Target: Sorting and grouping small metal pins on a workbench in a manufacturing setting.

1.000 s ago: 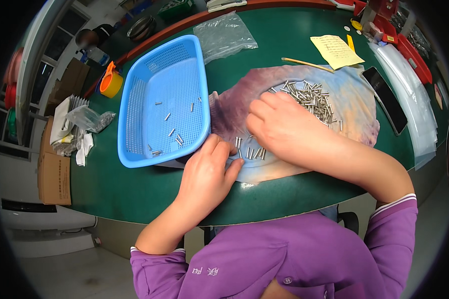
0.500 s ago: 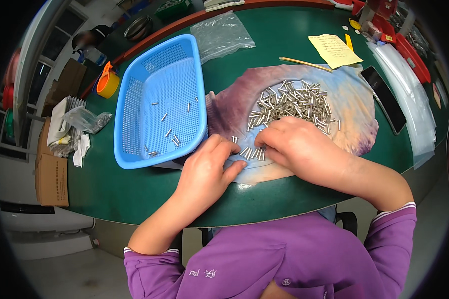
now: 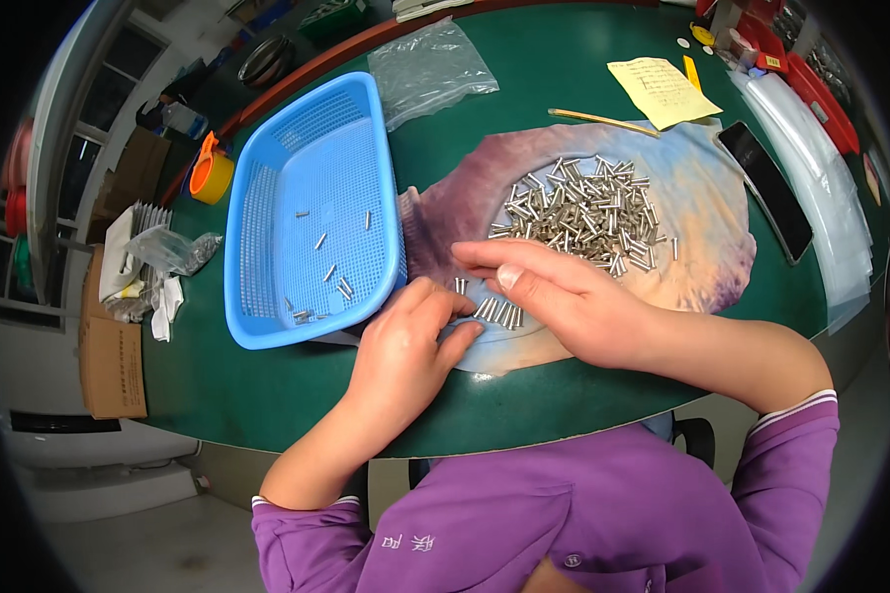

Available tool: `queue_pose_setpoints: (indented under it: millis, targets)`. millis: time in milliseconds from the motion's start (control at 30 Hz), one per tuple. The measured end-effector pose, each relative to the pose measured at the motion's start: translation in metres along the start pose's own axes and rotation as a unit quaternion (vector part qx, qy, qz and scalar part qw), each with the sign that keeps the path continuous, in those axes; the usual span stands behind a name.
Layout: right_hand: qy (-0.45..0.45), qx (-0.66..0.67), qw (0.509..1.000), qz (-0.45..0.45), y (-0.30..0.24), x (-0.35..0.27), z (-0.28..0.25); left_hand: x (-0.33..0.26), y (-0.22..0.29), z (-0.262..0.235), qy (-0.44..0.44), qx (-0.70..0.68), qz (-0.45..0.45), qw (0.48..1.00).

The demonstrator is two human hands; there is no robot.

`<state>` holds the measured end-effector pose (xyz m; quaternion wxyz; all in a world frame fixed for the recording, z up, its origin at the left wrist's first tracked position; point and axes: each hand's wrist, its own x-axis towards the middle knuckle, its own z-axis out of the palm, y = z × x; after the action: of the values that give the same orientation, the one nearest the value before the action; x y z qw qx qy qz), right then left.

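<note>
A heap of small silver headed rivets lies on a tie-dyed cloth. Nearer me, a short row of rivets lies side by side between my hands, with a couple more just behind it. My left hand rests at the row's left end, fingers curled and thumb towards them; whatever its fingertips hold is hidden. Fingers stretched out and pressed flat together, my right hand hovers over the cloth between heap and row, with nothing visible in it. Several loose rivets lie in the blue perforated basket at left.
A clear plastic bag lies behind the basket. Beyond the cloth are a pencil and a yellow note. A phone and plastic sleeves lie at right. An orange tape dispenser stands left of the basket.
My right hand has lifted off the row's right end and straightened its fingers, shifting left and away from me. My left hand stays nearly in place. The view has shifted slightly.
</note>
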<state>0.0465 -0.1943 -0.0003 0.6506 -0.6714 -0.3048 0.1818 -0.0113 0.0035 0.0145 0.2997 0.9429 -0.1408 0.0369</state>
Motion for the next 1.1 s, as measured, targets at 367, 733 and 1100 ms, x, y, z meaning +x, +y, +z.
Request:
queue_pose_setpoints:
  millis: [367,733,1100]
  targets:
    - [0.020,0.224,0.974,0.042,0.009,-0.009,0.000,-0.001,0.004,-0.001,-0.006,0.022,0.011,1.000]
    - [0.202,-0.095,0.962,-0.160,-0.013,-0.035,-0.103,-0.012,0.001,-0.008,-0.018,0.139,0.152,0.978]
    - [0.207,-0.068,0.965,-0.145,-0.012,-0.039,-0.107,-0.013,-0.003,-0.007,-0.003,0.168,0.105,0.980]
